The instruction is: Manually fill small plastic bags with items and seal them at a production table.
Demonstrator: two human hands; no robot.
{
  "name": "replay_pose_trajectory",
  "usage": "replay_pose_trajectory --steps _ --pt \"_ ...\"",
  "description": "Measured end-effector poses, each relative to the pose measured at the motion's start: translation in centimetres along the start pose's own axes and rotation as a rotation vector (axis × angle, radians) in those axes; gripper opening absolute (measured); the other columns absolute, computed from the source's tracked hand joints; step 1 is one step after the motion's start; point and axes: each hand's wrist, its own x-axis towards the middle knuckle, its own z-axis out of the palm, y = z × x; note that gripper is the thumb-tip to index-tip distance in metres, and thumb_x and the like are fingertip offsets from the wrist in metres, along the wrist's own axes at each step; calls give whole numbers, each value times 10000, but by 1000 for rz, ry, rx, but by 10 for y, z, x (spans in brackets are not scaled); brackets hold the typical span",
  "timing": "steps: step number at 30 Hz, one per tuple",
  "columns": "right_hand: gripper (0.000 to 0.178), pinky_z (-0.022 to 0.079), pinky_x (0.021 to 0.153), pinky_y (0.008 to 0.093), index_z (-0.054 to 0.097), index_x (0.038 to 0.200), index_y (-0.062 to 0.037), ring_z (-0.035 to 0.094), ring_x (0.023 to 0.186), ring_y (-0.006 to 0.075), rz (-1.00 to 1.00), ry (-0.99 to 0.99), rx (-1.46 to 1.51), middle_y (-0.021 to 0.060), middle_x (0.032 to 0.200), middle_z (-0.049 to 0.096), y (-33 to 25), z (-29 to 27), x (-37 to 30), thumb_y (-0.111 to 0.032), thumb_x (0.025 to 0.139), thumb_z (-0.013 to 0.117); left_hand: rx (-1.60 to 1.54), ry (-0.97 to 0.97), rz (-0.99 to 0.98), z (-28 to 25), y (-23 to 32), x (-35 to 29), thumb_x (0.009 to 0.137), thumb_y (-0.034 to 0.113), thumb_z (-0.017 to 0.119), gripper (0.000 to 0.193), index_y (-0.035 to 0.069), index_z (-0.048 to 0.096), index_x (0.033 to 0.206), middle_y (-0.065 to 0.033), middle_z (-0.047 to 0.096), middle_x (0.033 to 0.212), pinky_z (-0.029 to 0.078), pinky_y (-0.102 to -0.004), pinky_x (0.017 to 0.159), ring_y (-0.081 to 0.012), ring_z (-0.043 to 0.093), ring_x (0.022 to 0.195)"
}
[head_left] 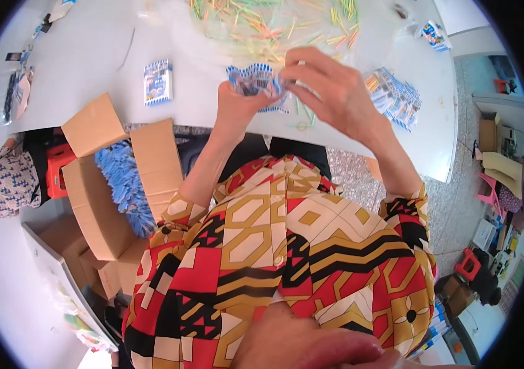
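My left hand (237, 107) is closed around a small blue-and-white plastic packet (256, 77) with wavy striped edges, held above the near side of the table. My right hand (333, 92) comes in from the right, its fingers bent and its thumb and fingertips pinched at the packet's right edge. Beyond the hands lies a wide spread of thin sticks (274, 24) in green, yellow, orange and red. Just under the packet a few green sticks (305, 111) rest near the table edge.
On the white table (194, 74), one filled packet (158, 82) lies at left and several overlapping packets (397, 98) at right. Another packet (436, 35) lies far right. An open cardboard box (99, 209) with blue packaging (123, 181) stands left of me. Another person (13, 181) sits farther left.
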Motion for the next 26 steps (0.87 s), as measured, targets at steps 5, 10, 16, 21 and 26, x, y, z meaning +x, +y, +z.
replay_pose_trajectory --steps 5,10,16,21,26 --pt "237 479 542 288 598 887 -60 586 696 200 -53 6 -119 51 977 562 -10 -1 2 3 667 655 37 25 -13 -2 6 -2 721 24 688 156 -12 626 859 -46 635 809 489 -232 649 -92 592 704" --pt "155 472 523 297 575 837 -44 590 684 219 -137 -99 -73 67 891 584 -3 2 -5 -43 702 651 22 4 -40 -2 3 -6 708 19 696 183 -20 629 874 -51 639 822 489 -232 656 -93 596 716" --pt "136 469 523 328 554 847 -35 580 665 274 31 -74 -6 87 784 571 1 -5 6 -50 742 639 98 -61 -42 4 16 -10 706 26 708 210 -20 633 897 -37 641 821 477 -228 667 -88 593 725" --pt "129 471 553 322 578 855 -42 588 662 252 66 -90 100 78 782 590 -6 -3 19 -23 741 634 93 -34 56 -5 13 -6 705 28 711 218 -8 642 910 -24 643 815 469 -223 671 -78 580 722" --pt "109 488 606 280 619 884 -46 618 737 153 186 -265 389 56 819 633 -7 -14 39 -20 778 619 55 -3 159 -12 9 0 739 36 682 202 -18 638 929 -26 643 833 466 -220 672 -72 573 726"
